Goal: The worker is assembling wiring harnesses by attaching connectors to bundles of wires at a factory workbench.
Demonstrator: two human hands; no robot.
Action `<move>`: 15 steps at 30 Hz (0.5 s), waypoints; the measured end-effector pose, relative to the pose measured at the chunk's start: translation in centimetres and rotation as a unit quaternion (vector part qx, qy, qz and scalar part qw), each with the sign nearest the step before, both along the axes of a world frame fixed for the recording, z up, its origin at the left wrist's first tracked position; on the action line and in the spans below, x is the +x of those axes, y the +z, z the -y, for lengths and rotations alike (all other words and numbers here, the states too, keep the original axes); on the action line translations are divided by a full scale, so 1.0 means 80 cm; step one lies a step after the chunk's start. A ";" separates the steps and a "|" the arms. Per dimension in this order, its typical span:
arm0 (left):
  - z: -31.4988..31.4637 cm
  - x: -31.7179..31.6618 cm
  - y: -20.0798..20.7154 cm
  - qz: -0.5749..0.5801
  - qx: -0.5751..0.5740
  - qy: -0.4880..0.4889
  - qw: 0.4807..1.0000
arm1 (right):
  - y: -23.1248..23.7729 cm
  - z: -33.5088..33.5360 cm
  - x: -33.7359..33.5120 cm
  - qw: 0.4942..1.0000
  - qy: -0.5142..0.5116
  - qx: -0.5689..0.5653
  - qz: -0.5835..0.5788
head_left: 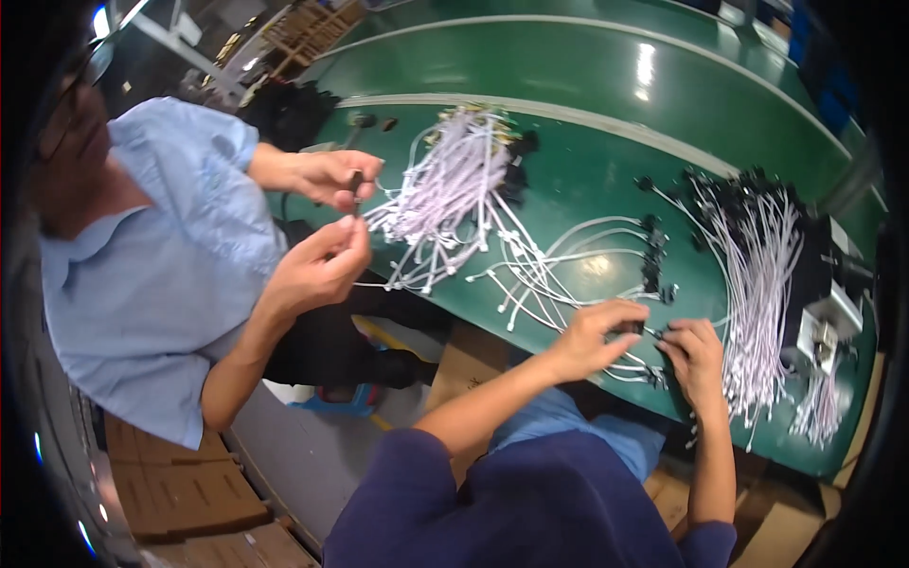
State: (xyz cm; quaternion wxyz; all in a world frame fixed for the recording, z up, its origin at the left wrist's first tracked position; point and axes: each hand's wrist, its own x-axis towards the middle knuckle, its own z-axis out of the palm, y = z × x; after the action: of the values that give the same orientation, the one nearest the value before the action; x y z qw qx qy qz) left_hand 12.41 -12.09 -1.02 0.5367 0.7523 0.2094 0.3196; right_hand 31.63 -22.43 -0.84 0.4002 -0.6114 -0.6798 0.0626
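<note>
Near the table's front edge, my left hand is closed on a small black connector housing. Just to its right, my right hand pinches a small dark cable end that points toward the housing. Whether the two pieces touch is too small to tell. Beyond my hands, white cables with black connectors lie in a loose row. A few more cable ends lie beneath and between my hands.
A large bundle of white cables lies to the left on the green table. Another bundle with black ends is at the right, by a metal fixture. A co-worker's hands hold a small dark part. Cardboard boxes stand lower left.
</note>
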 end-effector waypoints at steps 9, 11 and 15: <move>-0.007 0.000 -0.002 0.041 0.028 0.006 0.999 | 0.006 -0.002 -0.002 0.999 -0.028 -0.029 -0.026; -0.009 -0.002 -0.006 0.037 0.031 0.006 0.999 | 0.005 -0.004 -0.003 0.999 -0.028 -0.029 -0.029; -0.009 -0.002 -0.003 0.026 0.009 -0.005 1.000 | 0.007 -0.003 -0.003 0.999 -0.031 -0.035 -0.027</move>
State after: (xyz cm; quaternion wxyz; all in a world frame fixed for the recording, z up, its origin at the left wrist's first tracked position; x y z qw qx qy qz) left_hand 12.22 -11.40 -1.29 0.5369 0.7496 0.1884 0.3380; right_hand 31.39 -22.18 -0.30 0.3985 -0.6443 -0.6465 0.0905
